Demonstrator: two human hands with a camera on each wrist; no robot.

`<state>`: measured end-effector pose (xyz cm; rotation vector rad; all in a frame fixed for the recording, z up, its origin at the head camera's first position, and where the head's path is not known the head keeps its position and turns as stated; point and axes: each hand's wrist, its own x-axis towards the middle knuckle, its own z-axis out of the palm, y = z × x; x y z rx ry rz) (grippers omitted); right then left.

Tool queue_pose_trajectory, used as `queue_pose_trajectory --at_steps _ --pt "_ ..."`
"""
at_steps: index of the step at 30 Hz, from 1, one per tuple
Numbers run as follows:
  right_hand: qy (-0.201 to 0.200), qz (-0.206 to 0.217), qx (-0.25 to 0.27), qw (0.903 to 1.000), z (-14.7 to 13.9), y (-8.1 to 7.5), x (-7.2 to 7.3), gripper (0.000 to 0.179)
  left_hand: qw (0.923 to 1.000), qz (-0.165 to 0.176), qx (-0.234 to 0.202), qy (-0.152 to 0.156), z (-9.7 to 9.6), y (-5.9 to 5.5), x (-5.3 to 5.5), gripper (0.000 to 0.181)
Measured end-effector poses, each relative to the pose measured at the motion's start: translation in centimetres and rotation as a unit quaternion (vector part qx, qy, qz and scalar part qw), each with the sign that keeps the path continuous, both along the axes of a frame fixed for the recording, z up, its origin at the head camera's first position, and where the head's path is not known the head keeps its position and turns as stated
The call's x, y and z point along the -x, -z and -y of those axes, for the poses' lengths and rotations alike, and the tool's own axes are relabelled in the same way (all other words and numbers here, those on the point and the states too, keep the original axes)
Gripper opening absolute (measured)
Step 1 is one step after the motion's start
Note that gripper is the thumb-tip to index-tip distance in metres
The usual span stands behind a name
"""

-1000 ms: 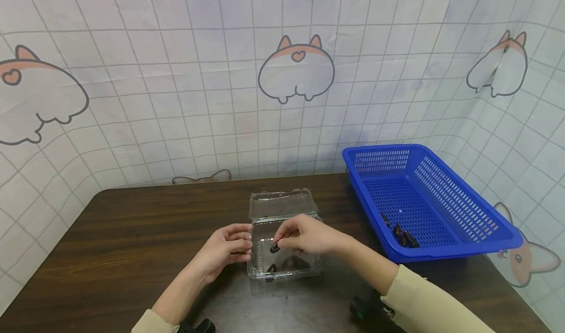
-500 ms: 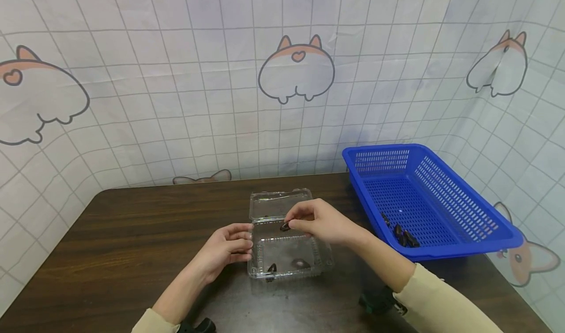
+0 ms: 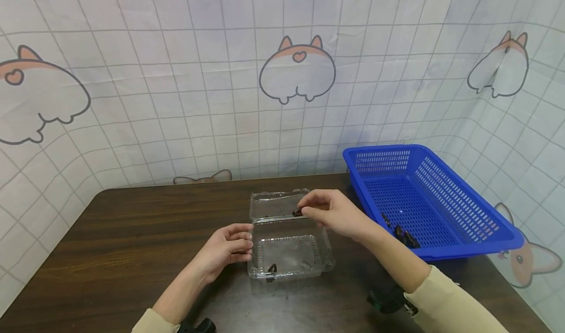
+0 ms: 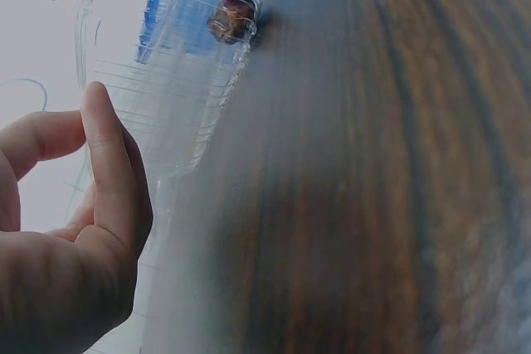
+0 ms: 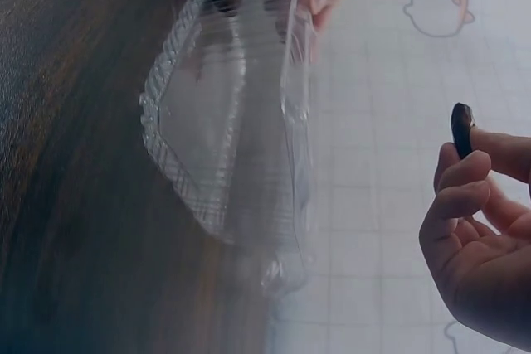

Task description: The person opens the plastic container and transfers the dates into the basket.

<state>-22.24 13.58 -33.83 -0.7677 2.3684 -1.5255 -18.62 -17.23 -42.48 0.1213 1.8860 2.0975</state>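
My right hand (image 3: pixel 333 215) pinches a dark brown, glossy date (image 5: pixel 462 128) between thumb and fingertips. It is raised over the back right of a clear plastic clamshell box (image 3: pixel 327 257), overlapping the open lid (image 3: pixel 271 205) in the head view. My left hand (image 3: pixel 222 249) stays at the box's left side, thumb and finger meeting at its rim in the left wrist view. Another date (image 3: pixel 271 270) lies in the box's front left corner; seen through the plastic in the left wrist view, this date (image 4: pixel 232 21) looks reddish brown and wrinkled.
A blue perforated basket (image 3: pixel 459 176) stands at the right with several dates (image 3: pixel 406 237) in its near left corner. The box sits on a dark wooden table (image 3: pixel 145 225). Behind it hangs a white gridded sheet (image 3: pixel 198 117) with cartoon dogs.
The right hand has risen from inside the box and moved back and to the right with the date. The left hand and the box have stayed put.
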Motion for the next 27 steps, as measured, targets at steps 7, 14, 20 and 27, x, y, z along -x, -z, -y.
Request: queue_pose_trajectory --at_steps 7,14,20,27 --pt "0.017 0.013 0.03 0.9993 -1.1 -0.3 0.1 0.016 1.0 -0.001 -0.001 0.003 0.0 0.0 0.0 0.055" --pt "0.035 0.021 0.028 0.9988 -2.3 -1.0 -0.1 0.019 1.0 0.0 0.0 0.003 0.0 0.0 0.0 0.055" --pt "0.057 0.02 0.019 0.998 -3.4 -1.5 -0.1 0.021 1.0 0.0 0.002 0.002 0.0 0.0 0.0 0.053" --pt "0.08 0.014 0.013 0.9966 -4.4 -2.0 -0.1 0.026 1.0 0.0 0.001 0.001 -0.1 0.0 0.0 0.055"
